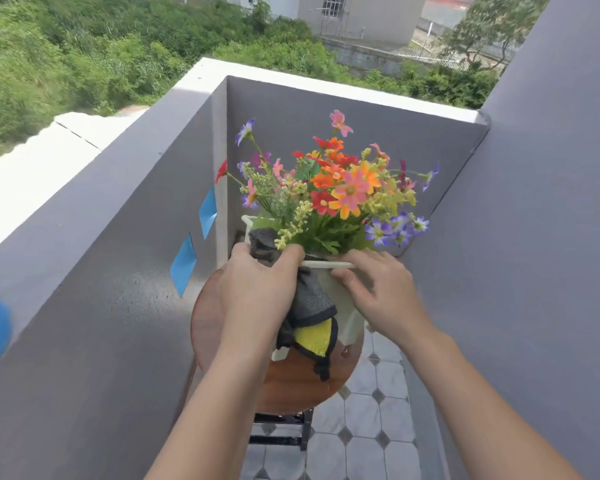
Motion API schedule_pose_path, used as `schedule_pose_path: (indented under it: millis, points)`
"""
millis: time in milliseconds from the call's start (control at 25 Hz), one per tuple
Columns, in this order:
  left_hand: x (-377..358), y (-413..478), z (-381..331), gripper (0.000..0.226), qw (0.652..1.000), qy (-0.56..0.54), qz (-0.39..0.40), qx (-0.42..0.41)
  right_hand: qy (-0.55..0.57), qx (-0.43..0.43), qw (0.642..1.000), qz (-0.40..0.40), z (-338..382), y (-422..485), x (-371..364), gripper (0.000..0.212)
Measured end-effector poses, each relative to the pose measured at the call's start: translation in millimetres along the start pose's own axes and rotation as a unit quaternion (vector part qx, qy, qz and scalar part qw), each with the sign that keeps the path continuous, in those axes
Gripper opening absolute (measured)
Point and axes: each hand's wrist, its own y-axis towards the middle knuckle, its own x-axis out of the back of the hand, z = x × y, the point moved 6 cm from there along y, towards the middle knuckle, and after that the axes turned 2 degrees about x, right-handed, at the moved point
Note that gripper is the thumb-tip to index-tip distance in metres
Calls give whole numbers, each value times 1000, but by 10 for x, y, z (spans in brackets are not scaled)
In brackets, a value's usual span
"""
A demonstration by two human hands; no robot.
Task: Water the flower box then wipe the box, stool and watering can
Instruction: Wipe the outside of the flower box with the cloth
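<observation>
Above the white flower box point(347, 322), blooms point(340, 188) in orange, red, pink, yellow and violet are seen over green leaves. A dark grey cloth point(309, 303) with a yellow patch is draped over the box's near rim. A reddish-brown wooden stool point(298, 386) is seen beneath the box. Pale floor tiles point(364, 441) with grey diamond insets are laid below it. Blue patches point(183, 265) are fixed left of the box on the grey wall point(101, 306).

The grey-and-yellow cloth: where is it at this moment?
In the head view, the grey-and-yellow cloth is gripped in the left hand, draped over the white flower box's near rim, beside the right hand.
</observation>
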Motion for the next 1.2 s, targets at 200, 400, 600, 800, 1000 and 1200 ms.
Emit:
schedule_pose_path:
  millis: [200,400,600,800,1000,1200]
  points:
    - [129,-49,51,37,982,92,-50,-157,58,-21,998,6,-303,23,92,22]
    - [-204,-175,22,34,955,29,-34,-293,60,9,998,36,-295,122,101,24]
    - [-119,521,81,27,983,49,-27,-175,80,19,996,36,-337,138,118,22]
    - [-203,121,-115,30,917,77,78,-384,78,32,996,35,-353,205,123,25]
    - [-97,722,363,28,992,104,-28,-70,77,49,996,19,-341,162,121,32]
    - [-155,-106,211,30,969,53,-5,-240,68,45,997,4,-357,199,123,35]
